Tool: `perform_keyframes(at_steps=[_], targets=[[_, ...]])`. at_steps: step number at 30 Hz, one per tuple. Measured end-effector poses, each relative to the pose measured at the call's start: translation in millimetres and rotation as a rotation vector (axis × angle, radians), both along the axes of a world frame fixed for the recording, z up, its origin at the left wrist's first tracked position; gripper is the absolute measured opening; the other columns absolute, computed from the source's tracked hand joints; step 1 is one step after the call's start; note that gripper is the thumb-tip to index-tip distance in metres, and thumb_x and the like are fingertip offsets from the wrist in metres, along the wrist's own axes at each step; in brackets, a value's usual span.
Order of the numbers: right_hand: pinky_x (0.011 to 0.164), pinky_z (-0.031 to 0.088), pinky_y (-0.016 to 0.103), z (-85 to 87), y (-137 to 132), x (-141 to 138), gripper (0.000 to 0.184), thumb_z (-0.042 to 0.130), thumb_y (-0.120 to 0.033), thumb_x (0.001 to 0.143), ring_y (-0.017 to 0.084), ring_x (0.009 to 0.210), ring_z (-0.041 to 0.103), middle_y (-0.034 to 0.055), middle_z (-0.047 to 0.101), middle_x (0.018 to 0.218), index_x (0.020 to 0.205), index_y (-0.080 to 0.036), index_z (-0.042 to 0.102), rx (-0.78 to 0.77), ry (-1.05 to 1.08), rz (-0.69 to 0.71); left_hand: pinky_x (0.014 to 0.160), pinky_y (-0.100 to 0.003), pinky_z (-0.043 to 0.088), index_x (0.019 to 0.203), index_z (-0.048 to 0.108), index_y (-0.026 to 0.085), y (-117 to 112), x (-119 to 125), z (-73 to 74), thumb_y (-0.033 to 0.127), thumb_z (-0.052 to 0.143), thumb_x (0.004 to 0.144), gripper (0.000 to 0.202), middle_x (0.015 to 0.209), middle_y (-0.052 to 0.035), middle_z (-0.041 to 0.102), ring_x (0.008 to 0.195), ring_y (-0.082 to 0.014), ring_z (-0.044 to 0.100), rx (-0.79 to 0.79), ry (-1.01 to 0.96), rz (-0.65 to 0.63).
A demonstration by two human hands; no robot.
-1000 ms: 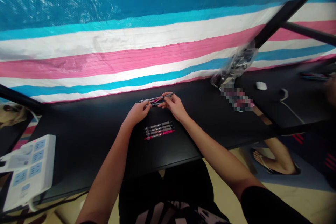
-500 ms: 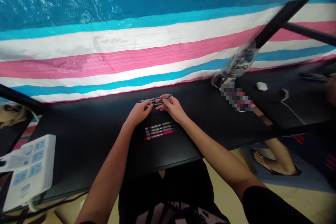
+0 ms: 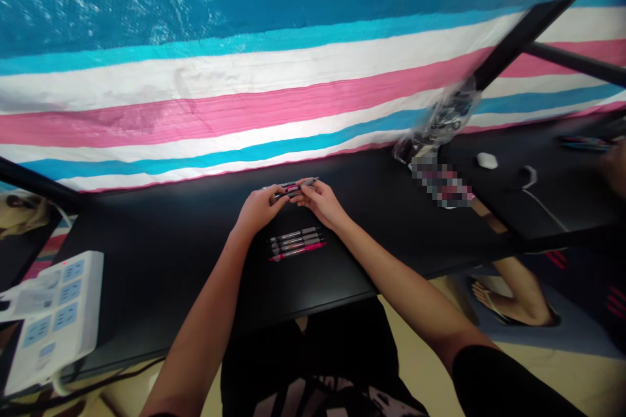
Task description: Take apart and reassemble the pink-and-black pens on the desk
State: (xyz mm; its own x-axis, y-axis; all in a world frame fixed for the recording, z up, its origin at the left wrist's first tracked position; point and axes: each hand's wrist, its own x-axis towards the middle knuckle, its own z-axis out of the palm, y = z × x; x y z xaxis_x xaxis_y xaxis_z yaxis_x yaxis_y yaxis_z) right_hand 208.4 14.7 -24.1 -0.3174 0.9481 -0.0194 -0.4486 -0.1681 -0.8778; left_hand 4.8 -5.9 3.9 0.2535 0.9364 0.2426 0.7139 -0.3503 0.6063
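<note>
Hands have drawn closer: left hand [image 3: 258, 208] and right hand [image 3: 320, 202] both pinch the pen bundle [image 3: 292, 187], less fanned than before, just above the tabletop [image 3: 147, 254], beyond the unmoved pen row [image 3: 296, 242].

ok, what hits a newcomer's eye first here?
The blue, white and pink striped tarp fills the background. Below it, the left hand and right hand meet on a bunch of pens over the black table, a row of pens lying just nearer; a white power strip sits far left.
</note>
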Motion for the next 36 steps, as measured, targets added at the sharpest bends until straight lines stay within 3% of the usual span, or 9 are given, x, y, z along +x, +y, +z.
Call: perform_keyframes(at_steps=[5,13,18,24,28,32,36], targets=[[0.060,0.053,0.022,-3.4,3.1,0.1,0.039,0.084,-0.048,0.078,0.014,0.072,0.074,0.0008,0.076,0.090,0.102,-0.023,0.067,0.001,0.002,-0.109,0.062,-0.026,0.039,0.099,0.074,0.019,0.5,-1.6,0.1,0.029,0.062,0.094,0.017,0.068,-0.0004,0.066,0.061,-0.0159,0.059,0.017,0.000,0.030],[0.064,0.054,0.024,2.4,-5.3,-4.6,0.035,0.086,-0.045,0.077,0.015,0.076,0.075,0.0016,0.076,0.086,0.100,-0.022,0.072,0.018,-0.005,0.007,0.062,-0.027,0.040,0.098,0.076,0.018,-2.1,5.3,1.9,0.025,0.061,0.095,0.016,0.073,-0.0024,0.068,0.061,-0.0151,0.057,0.055,-0.007,-0.028],[0.065,0.055,0.023,4.3,-4.8,-2.9,0.030,0.087,-0.038,0.075,0.014,0.075,0.073,0.0027,0.076,0.080,0.096,-0.019,0.076,0.016,-0.042,0.029,0.062,-0.026,0.039,0.106,0.073,0.019,-3.8,7.6,2.7,0.027,0.066,0.092,0.018,0.063,0.0024,0.060,0.060,-0.0148,0.056,0.045,-0.035,-0.017],[0.066,0.056,0.022,2.2,0.0,0.3,0.035,0.092,-0.032,0.067,0.015,0.077,0.076,-0.0009,0.076,0.080,0.092,-0.022,0.069,-0.072,0.046,-0.049,0.062,-0.025,0.040,0.101,0.069,0.019,-4.1,6.1,3.4,0.029,0.064,0.092,0.015,0.068,0.0017,0.061,0.063,-0.0148,0.058,0.047,-0.062,0.018],[0.068,0.057,0.022,2.4,-2.0,-1.1,0.034,0.090,-0.031,0.070,0.017,0.081,0.078,-0.0005,0.076,0.082,0.091,-0.021,0.065,-0.070,0.043,-0.014,0.061,-0.026,0.039,0.096,0.071,0.020,-4.7,6.2,6.4,0.030,0.060,0.095,0.015,0.069,-0.0002,0.064,0.064,-0.0159,0.059,0.073,-0.005,0.005],[0.065,0.057,0.023,1.0,-1.0,-0.5,0.033,0.087,-0.032,0.074,0.017,0.077,0.078,0.0006,0.075,0.080,0.092,-0.021,0.061,-0.081,0.039,0.020,0.063,-0.027,0.042,0.105,0.071,0.022,-4.6,5.2,7.4,0.036,0.067,0.092,0.020,0.070,0.0007,0.065,0.064,-0.0167,0.061,0.034,-0.002,0.037],[0.067,0.059,0.024,-1.5,5.5,4.8,0.032,0.085,-0.028,0.074,0.015,0.072,0.076,-0.0013,0.075,0.079,0.094,-0.023,0.060,-0.134,0.084,-0.058,0.064,-0.026,0.044,0.108,0.069,0.019,-3.8,2.8,7.2,0.032,0.067,0.091,0.022,0.074,0.0001,0.066,0.066,-0.0161,0.061,0.036,-0.044,0.033]])
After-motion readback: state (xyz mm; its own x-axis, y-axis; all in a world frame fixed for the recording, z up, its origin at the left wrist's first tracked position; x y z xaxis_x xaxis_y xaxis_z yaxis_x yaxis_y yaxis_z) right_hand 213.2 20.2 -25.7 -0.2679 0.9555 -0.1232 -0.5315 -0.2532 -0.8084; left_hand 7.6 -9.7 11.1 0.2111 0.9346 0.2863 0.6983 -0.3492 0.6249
